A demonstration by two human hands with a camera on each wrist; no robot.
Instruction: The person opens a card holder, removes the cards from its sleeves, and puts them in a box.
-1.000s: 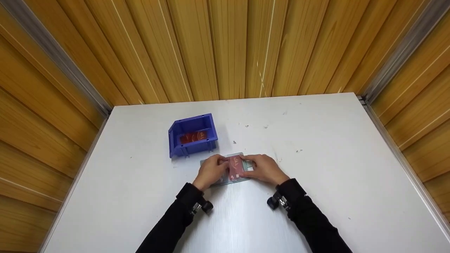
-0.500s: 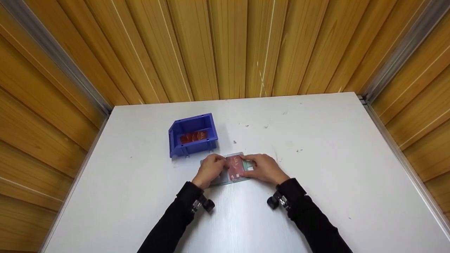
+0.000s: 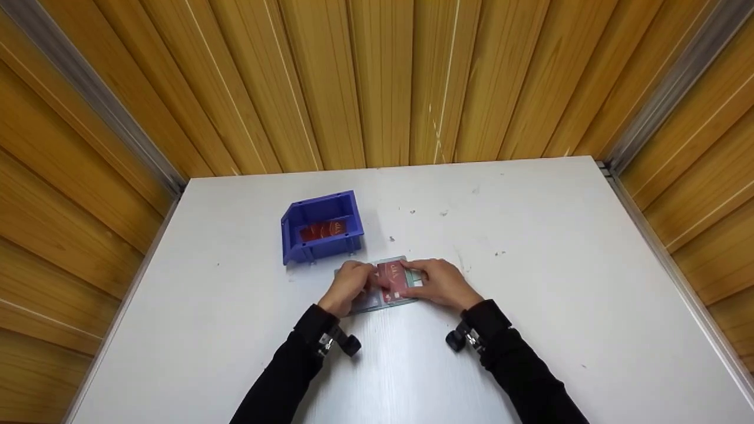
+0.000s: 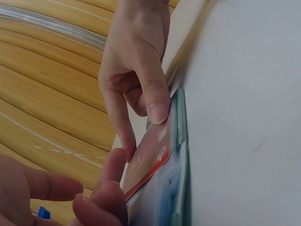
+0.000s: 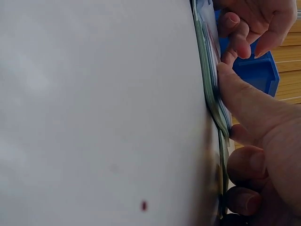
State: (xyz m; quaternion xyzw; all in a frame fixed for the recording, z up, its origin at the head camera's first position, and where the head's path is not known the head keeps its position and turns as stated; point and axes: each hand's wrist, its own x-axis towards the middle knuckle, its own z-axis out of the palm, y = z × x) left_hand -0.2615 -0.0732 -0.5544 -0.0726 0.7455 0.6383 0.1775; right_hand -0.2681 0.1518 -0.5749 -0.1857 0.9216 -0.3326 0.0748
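A flat green-edged card holder [image 3: 366, 306] with clear sleeves lies on the white table. On it is a red card [image 3: 391, 271] with "VIP" lettering, its surface hazy. My right hand [image 3: 442, 284] grips the holder's right end, thumb on the near side and forefinger on the far side, both over the card's right edge. My left hand [image 3: 349, 284] is at the card's left part, fingertips overlapping it. In the left wrist view, the left fingers [image 4: 113, 176] touch the card's edge while the thumb stays apart. The left hand hides part of the holder.
Behind the holder, slightly left, stands a blue plastic bin [image 3: 301, 253] with red cards [image 3: 323, 230] inside. Wood-patterned panels [image 3: 389, 82] rise at the table's back and sides. Both wrists wear black straps with small cameras.
My left fingers have shifted over the card, reaching further across its lower part. The right hand keeps its place at the holder's right end. The bin has not moved.
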